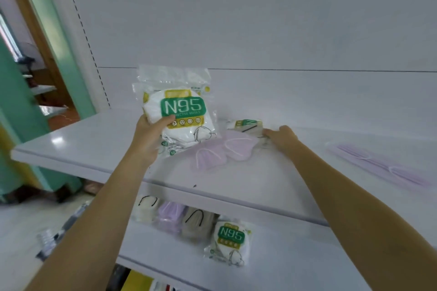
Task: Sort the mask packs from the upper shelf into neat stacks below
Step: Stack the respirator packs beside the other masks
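A white N95 mask pack (182,111) with a green label is held upright over the upper shelf (71,144), gripped at its lower left corner by the left hand (147,134); more clear wrapper edges show behind it. A second N95 pack (246,124) lies flat near the back of that shelf, with the right hand (282,137) at its right edge. Just in front lies a lilac mask pack (220,151), and a flat lilac pack (378,165) lies well apart to the right. On the lower shelf (283,255), a row: cream pack (146,210), lilac pack (169,216), grey pack (197,222), then an N95 pack (230,242).
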A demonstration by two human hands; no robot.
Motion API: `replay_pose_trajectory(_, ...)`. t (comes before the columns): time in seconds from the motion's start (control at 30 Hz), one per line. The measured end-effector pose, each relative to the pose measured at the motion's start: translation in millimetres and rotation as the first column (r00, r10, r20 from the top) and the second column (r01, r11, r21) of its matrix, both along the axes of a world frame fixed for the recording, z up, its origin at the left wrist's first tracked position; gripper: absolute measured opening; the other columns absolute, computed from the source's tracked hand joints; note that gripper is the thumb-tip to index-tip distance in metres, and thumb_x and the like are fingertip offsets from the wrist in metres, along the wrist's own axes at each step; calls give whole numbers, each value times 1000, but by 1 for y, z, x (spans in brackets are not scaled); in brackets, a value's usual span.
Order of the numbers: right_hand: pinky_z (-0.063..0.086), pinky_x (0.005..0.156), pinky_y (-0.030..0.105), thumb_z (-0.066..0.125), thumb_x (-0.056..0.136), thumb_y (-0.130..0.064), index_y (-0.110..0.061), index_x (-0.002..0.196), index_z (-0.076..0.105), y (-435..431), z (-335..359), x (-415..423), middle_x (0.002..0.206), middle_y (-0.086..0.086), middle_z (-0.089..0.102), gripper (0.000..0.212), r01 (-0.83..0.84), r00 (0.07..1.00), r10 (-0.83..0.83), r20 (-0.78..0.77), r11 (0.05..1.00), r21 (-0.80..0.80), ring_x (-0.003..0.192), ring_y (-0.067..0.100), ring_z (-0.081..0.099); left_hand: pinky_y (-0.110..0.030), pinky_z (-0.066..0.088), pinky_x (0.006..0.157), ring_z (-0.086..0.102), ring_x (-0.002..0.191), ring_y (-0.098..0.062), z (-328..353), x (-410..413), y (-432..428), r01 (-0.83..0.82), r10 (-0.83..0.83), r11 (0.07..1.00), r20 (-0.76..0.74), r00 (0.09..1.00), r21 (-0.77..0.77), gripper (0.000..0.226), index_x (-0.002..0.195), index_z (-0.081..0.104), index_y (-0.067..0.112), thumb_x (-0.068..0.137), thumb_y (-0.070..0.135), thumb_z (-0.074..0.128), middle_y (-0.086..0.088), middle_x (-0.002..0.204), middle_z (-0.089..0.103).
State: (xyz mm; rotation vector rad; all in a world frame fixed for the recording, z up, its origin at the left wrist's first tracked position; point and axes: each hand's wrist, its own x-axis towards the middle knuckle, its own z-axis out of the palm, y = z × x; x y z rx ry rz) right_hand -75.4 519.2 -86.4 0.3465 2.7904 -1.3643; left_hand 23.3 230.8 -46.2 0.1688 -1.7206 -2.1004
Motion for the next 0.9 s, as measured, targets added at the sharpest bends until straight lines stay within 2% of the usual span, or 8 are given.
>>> replay_pose_trajectory(0.1,48,85,35,67,80,-25,-11,140,31,-8,-2,-3,131,17,45,71,-35,999,36,6,996,-87,109,31,51,-24,54,65,66,88,-12,-6,-9,5,15,-15,1000,8,1000,-3,38,120,54,11,84,1,64,-3,105,68)
replay_pose_trajectory(0.23,41,55,23,53,86,3,-16,141,33,-10,13,-6,116,9,44,62,-112,990,82,-112,947,-302,88,22,52,-35,54,78,66,97,-20,-15,-27,15,45,-46,999,51,998,13,45,124,53,8,82,3,67,-8,112,67)
replay_pose_trajectory(0.37,49,61,32,52,92,-14,-13,108,57,-4,25,-7,111,11,55,16,-58,995,92,35,832,-552,80,22,54,-40,53,85,65,102,-24,-23,-40,16,79,-77,997,87,993,-21,51,127,50,9,80,4,69,-10,115,65)
replay_pose_trajectory(0.43,51,54,30,53,94,-26,-11,95,59,-2,26,-10,94,10,61,16,-27,984,133,116,765,-643,73,21,57,-40,53,84,64,103,-24,-26,-45,14,86,-83,996,97,992,-25,53,127,50,10,79,5,70,-9,116,65)
replay_pose_trajectory(0.53,53,75,35,53,91,-9,-6,113,61,-4,23,-21,103,13,63,24,-56,994,100,53,840,-539,83,25,60,-34,53,76,64,101,-22,-26,-48,13,106,-104,994,95,990,-27,52,128,48,9,80,4,68,-9,116,64)
replay_pose_trajectory(0.6,51,84,39,48,86,5,-14,105,64,-4,26,-24,112,16,62,31,-67,996,31,-80,860,-506,92,29,60,-29,52,70,64,99,-20,-26,-49,13,107,-103,993,89,991,-44,51,128,48,8,81,4,67,-9,116,64)
replay_pose_trajectory(0.77,48,69,34,39,88,4,-22,85,66,34,48,-15,107,12,59,38,-111,951,-101,-291,770,-628,82,26,55,-31,53,69,65,96,-20,-21,-53,15,78,-73,995,74,995,-61,52,127,48,7,79,3,69,-10,116,64)
replay_pose_trajectory(0.9,44,59,20,35,83,9,-21,96,62,78,82,17,110,2,59,42,-94,830,-123,-543,930,-354,69,9,52,-30,54,67,65,87,-16,-6,-51,34,78,-76,994,33,997,-73,45,122,51,9,81,1,67,-7,106,65)
